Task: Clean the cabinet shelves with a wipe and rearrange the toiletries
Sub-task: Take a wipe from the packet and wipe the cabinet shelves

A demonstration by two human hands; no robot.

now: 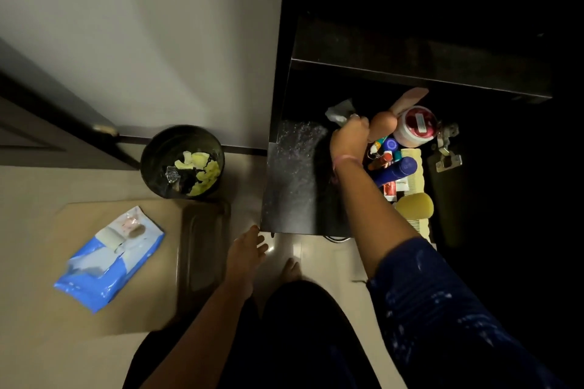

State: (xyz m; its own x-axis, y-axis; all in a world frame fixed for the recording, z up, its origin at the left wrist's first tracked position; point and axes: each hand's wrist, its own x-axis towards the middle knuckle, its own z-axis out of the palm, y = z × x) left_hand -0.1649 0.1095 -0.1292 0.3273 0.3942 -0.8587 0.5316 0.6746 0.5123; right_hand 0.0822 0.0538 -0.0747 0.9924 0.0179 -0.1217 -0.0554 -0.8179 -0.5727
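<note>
One wipe (pixel 339 110) is pinched in the closed right hand (pixel 349 139) at centre-right of frame, bare shelf (pixel 294 174) lying lower left of it, toiletries (pixel 398 164) crowded right; left hand (pixel 245 254) hangs open, empty.

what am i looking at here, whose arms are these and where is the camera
The camera sits on a person's head, looking down, so the arms are their own. The right hand reaches into a dark cabinet and grips a crumpled wipe above the shelf. Crowded toiletries stand on the right of that shelf, among them a red-lidded jar and a blue bottle. The left hand is open and empty near the shelf's front corner. On the floor are a blue wipes pack and a bin with yellow scraps.
</note>
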